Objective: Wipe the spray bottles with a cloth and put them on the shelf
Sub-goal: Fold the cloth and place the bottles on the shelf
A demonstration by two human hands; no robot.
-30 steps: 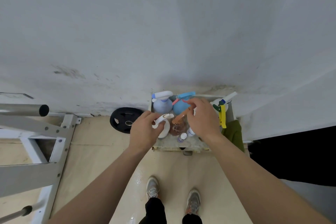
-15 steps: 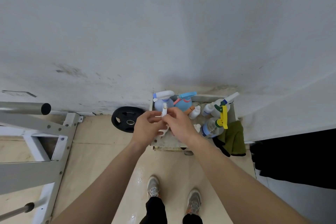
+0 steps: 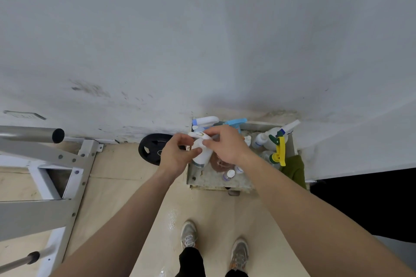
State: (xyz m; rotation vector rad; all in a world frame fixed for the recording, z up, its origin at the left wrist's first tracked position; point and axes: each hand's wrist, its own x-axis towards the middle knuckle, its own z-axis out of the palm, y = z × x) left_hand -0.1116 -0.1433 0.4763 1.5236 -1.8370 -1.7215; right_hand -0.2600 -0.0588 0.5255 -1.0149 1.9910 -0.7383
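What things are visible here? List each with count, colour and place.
white spray bottle: one, white, held above tray
other spray bottles: four, mixed colours, tray's back and right
small bottles: several, white, in tray
tray: one, grey, floor by wall
cloth: one, green, tray's right side
weight plate: one, black, left of tray
metal rack: one, grey, far left
shoes: two, grey, bottom
left hand: grips white bottle
right hand: pinches its top

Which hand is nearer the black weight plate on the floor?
Left. The left hand overlaps the right edge of the weight plate in view, gripping the white spray bottle; the right hand sits on the bottle's other side, farther from the plate.
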